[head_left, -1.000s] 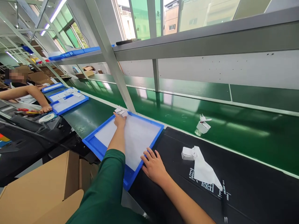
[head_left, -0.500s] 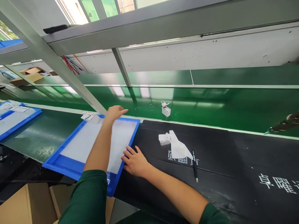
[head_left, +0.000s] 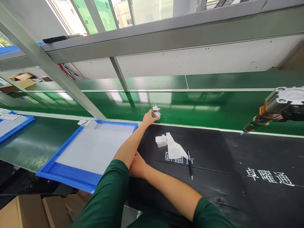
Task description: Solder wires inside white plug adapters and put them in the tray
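My left hand [head_left: 148, 118] stretches across the mat to a white plug charger [head_left: 156, 114] on the green surface behind it. Thumb and fingers close around the charger's open housing, and its two-pin part tilts up on top. My right hand [head_left: 138, 166] rests near the right edge of a blue-framed tray [head_left: 68, 170]; the left forearm hides most of its fingers. On the black mat lie a second white charger piece [head_left: 161, 141], a crumpled white cloth or tissue [head_left: 175, 148] and black tweezers [head_left: 190, 165].
Small white parts [head_left: 88, 123] sit at the tray's back left corner. Another blue-edged tray [head_left: 14, 126] lies at far left. A machine-held tool [head_left: 257, 123] juts in from the right. A slanted metal post [head_left: 71, 82] and cardboard boxes [head_left: 30, 210] are close by.
My left hand has moved right from above the tray to the charger and closed on it. The right hand is now partly behind the left forearm. The view has shifted right.
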`<state>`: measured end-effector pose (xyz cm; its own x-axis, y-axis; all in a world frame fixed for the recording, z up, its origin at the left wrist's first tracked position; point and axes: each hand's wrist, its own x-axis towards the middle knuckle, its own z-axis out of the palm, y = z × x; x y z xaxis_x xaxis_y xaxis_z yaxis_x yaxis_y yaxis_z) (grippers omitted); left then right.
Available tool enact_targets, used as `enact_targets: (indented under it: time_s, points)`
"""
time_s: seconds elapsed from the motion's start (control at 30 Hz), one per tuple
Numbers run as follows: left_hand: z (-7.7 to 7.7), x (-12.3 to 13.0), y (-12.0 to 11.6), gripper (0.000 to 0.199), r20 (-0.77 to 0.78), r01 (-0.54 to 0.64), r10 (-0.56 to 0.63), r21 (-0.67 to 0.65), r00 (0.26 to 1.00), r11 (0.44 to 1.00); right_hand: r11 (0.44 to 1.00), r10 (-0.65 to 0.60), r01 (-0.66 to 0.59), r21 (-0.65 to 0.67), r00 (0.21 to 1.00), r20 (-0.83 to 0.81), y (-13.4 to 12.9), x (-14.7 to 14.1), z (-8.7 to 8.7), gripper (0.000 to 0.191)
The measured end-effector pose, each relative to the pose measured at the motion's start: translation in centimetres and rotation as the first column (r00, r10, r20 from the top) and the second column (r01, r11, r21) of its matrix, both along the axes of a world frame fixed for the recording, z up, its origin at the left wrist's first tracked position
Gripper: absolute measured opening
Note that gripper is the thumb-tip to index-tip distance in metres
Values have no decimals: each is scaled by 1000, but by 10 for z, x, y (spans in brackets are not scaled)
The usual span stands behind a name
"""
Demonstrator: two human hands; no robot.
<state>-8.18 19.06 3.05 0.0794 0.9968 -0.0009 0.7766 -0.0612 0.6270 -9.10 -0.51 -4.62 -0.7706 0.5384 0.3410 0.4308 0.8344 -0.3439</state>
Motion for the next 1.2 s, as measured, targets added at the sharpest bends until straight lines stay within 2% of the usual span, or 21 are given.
enact_targets:
  time_s: [0.13,0.3,0.37,0.43,0.5,0.6,0.67,0.7,0.77,0.83,0.93,0.97,1.03,1.1,1.2]
  points:
    - [36,-14,-40,61,119,89,-108,157,987,984,999,34,-32,-42,999,42,-2,9,16,25]
    - [87,-11,-106,58,221,201,-273,300,936,932,990,58,-56,-131,998,11,2,17,43,31]
    - [99,-8,-127,59,253,210,-306,343,918,916,989,53,-55,-141,998,-17,4,26,58,30]
    - [101,-8,-142,58,307,193,-312,361,899,912,987,46,-51,-155,998,-39,3,45,75,28]
    - [97,-9,-151,55,371,168,-301,351,879,921,981,10,-22,-190,998,-61,-3,78,91,28]
    - [80,-6,-158,54,429,182,-305,305,850,935,941,-166,116,-319,977,-133,-19,147,109,21]
    - [67,1,-162,59,454,238,-333,256,827,937,881,-395,308,-358,897,-200,-30,193,114,18]
    - [61,6,-165,61,468,278,-354,224,810,934,849,-496,399,-346,828,-263,-33,212,114,25]
    - [50,21,-172,62,504,384,-411,162,760,909,820,-563,463,-336,756,-334,-38,242,110,52]
    - [41,38,-180,63,547,502,-483,129,684,855,833,-542,434,-344,766,-346,-39,258,102,70]
    - [27,61,-190,75,619,607,-532,111,577,787,854,-504,392,-343,789,-353,-38,266,84,69]
    - [23,67,-192,82,637,608,-519,98,570,788,854,-510,408,-323,780,-363,-38,266,77,67]
    - [13,76,-194,90,652,559,-466,78,598,826,837,-547,478,-267,747,-377,-39,267,66,59]
    - [5,81,-194,85,658,489,-428,103,619,866,810,-584,547,-212,720,-374,-41,266,58,54]
    - [-6,85,-193,68,677,453,-443,178,588,873,787,-607,597,-157,703,-370,-45,264,52,50]
